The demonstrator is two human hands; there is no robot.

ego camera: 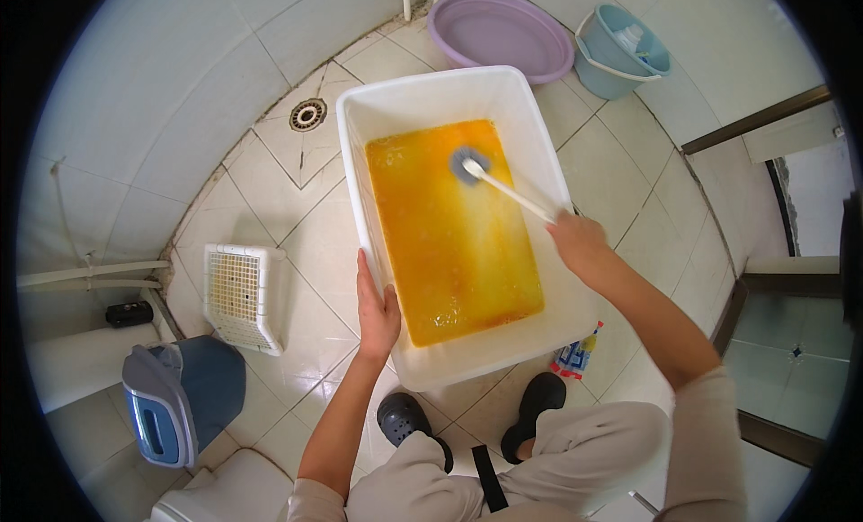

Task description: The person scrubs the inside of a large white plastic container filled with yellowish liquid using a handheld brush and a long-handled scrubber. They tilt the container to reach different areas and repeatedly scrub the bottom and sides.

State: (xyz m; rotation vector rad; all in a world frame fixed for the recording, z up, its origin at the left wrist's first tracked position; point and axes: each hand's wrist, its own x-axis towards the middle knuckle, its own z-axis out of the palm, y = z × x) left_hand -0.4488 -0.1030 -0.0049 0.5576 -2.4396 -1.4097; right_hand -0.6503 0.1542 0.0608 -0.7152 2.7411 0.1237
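A large white plastic tub (431, 97) stands on the tiled floor before me, its bottom covered by a yellow-orange liquid (431, 239). My left hand (379, 310) grips the tub's left rim, thumb inside and fingers outside. In my right hand (578, 240) is the white handle of a long-handled brush (509, 190), held over the tub's right side. The brush's grey, round head is at the liquid in the upper right part of the tub, blurred. A paler streak runs through the liquid below the head.
Behind the tub are a purple basin (502, 40) and a light blue bucket (603, 67) with a bottle inside. On the left are a floor drain (308, 115), a white plastic basket (236, 293) and a blue trash bin (209, 380). A colourful packet (574, 355) lies near my right shoe.
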